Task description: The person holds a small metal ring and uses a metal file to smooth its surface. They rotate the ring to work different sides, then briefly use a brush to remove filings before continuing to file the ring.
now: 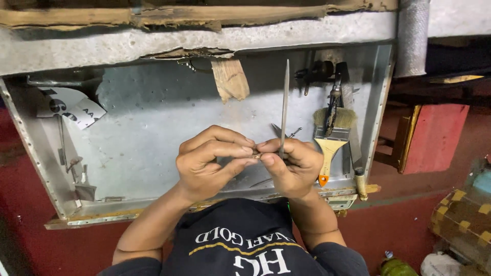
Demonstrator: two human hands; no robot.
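We saw a shallow grey metal tray [148,117] with riveted rims filling the middle of the scene. At its right lay a wooden-handled paintbrush with pale bristles [330,138], and dark pliers [332,105] rested across the bristles. A splintered wooden wedge [230,79] sat at the far rim. A white printed paper scrap [71,106] lay far left. A red panel [434,138] stood at the right.

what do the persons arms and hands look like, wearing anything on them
Both hands are bare: the left hand and the right hand show no gloves, rings or watch. The forearms are uncovered too. Dark short sleeves begin near the elbows, part of a black shirt with white lettering and a thin yellow line.
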